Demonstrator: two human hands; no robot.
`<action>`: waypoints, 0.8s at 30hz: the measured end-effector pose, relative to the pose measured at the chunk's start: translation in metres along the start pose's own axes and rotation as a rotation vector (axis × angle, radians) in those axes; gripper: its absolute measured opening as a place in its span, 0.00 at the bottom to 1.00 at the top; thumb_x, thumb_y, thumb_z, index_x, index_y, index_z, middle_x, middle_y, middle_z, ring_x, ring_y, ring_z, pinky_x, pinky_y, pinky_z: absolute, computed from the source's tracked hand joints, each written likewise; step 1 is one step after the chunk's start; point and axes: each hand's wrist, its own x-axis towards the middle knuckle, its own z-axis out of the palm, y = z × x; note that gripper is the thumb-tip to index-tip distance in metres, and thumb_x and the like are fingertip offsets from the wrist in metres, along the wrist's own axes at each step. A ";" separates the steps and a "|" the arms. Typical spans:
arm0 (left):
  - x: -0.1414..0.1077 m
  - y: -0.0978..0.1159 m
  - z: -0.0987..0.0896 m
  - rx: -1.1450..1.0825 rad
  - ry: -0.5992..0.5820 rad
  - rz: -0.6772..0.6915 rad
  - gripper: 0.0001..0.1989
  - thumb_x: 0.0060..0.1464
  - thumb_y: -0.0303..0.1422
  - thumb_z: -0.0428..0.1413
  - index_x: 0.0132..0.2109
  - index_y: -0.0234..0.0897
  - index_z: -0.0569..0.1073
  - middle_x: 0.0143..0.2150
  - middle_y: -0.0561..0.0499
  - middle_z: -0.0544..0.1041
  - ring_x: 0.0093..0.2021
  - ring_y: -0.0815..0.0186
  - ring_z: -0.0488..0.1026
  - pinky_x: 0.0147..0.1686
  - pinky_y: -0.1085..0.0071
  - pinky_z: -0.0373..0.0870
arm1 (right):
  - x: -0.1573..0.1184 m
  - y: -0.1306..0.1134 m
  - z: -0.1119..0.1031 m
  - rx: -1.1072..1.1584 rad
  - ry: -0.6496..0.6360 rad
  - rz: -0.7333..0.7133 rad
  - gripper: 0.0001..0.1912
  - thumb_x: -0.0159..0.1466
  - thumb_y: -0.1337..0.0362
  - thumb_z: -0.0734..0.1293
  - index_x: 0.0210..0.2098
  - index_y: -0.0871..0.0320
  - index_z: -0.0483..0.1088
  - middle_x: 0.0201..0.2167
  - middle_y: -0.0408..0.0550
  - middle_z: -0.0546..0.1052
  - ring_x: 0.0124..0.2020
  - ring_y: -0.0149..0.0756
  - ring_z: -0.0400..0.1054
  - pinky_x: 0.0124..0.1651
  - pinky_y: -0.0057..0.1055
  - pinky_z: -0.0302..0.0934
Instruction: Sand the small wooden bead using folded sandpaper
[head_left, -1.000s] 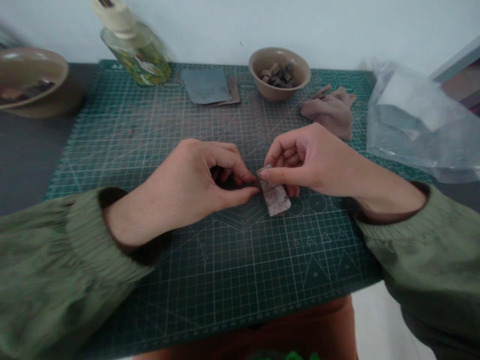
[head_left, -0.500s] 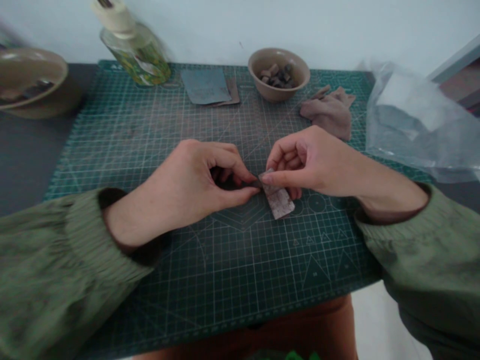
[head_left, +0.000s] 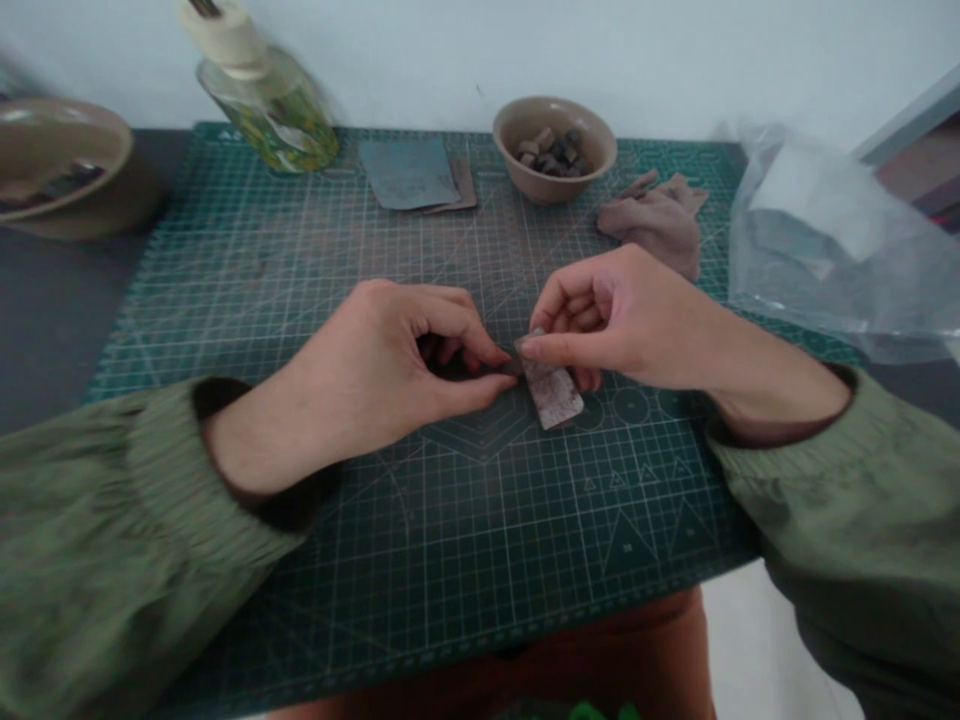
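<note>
At the near edge, brown-orange trousers (head_left: 637,640) show below a green cutting mat (head_left: 465,560), which is marked with a pale grid and lies on a dark bench (head_left: 52,310). Two olive sleeves, gathered at the cuffs, reach in from either side.

Over the middle of the mat, the right hand (head_left: 626,315) pinches the upper end of a mottled grey strip (head_left: 556,398) between thumb and fingers; its lower end slants toward the near edge. Just beside it, the left hand (head_left: 397,350) has thumb and forefinger closed on a small dark piece (head_left: 515,368), mostly hidden, right up against the strip's edge; whether the two touch is hard to tell.

Farther back on the right sits a clear plastic bag (head_left: 847,250) with something white inside, then a crumpled brown cloth (head_left: 664,235). Beyond, a bowl (head_left: 544,188) holds small brown and dark chunks (head_left: 551,152). Left of it lie blue-grey and brown sheets (head_left: 409,175), then a bottle (head_left: 292,130) with a white top. A second bowl (head_left: 90,215), cut by the frame, stands at far left. Behind runs a pale wall (head_left: 420,60).
</note>
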 end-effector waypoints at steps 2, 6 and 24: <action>0.000 0.000 0.000 0.000 -0.004 -0.001 0.04 0.62 0.37 0.71 0.40 0.44 0.90 0.36 0.52 0.85 0.33 0.67 0.77 0.32 0.68 0.67 | -0.001 0.000 -0.002 -0.020 -0.038 0.008 0.13 0.67 0.60 0.85 0.35 0.57 0.80 0.22 0.41 0.83 0.21 0.30 0.77 0.23 0.23 0.68; 0.001 0.000 0.000 0.006 -0.006 0.004 0.05 0.63 0.37 0.70 0.40 0.44 0.90 0.36 0.51 0.85 0.33 0.66 0.77 0.32 0.68 0.67 | -0.003 0.000 -0.007 -0.062 -0.071 0.010 0.13 0.67 0.59 0.85 0.36 0.57 0.82 0.22 0.42 0.84 0.22 0.31 0.78 0.24 0.23 0.68; -0.003 -0.002 0.002 -0.128 0.082 -0.023 0.09 0.63 0.40 0.73 0.48 0.43 0.89 0.36 0.53 0.86 0.32 0.67 0.75 0.31 0.67 0.68 | -0.003 -0.001 -0.005 0.105 0.103 -0.017 0.17 0.63 0.55 0.88 0.37 0.55 0.81 0.30 0.46 0.87 0.25 0.34 0.78 0.27 0.29 0.73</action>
